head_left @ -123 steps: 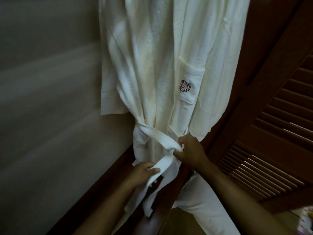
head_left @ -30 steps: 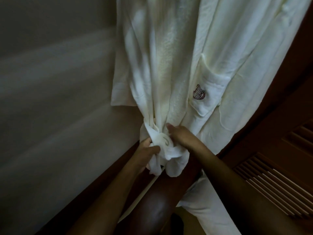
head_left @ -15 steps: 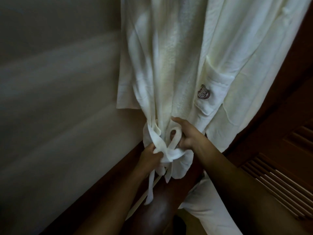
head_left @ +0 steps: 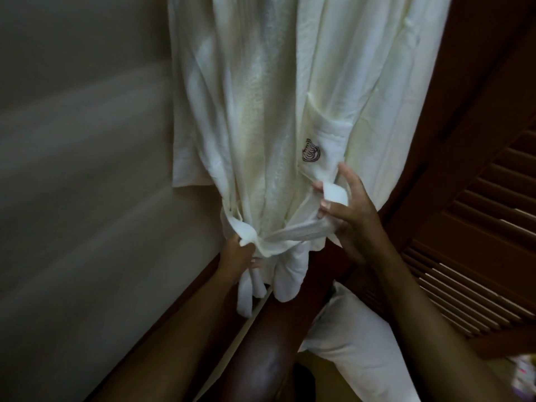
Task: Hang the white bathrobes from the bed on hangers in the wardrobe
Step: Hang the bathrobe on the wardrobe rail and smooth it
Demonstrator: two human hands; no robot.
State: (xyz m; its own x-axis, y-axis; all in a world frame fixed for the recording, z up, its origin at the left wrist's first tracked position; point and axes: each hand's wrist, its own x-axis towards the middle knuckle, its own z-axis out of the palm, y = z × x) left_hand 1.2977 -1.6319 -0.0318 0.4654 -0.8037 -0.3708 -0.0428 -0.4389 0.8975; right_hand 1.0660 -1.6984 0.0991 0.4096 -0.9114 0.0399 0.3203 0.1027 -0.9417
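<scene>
Both hands hold the belt (head_left: 298, 229) of the hanging bathrobe (head_left: 261, 97): left hand (head_left: 236, 256) fingers curled round it, right hand (head_left: 352, 219) fingers pinching its end.

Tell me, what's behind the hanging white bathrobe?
A plain grey wall shows past one edge of the hanging white cloth bathrobe, and dark brown wood past the other. The robe covers whatever is straight behind it, so that cannot be seen.
</scene>
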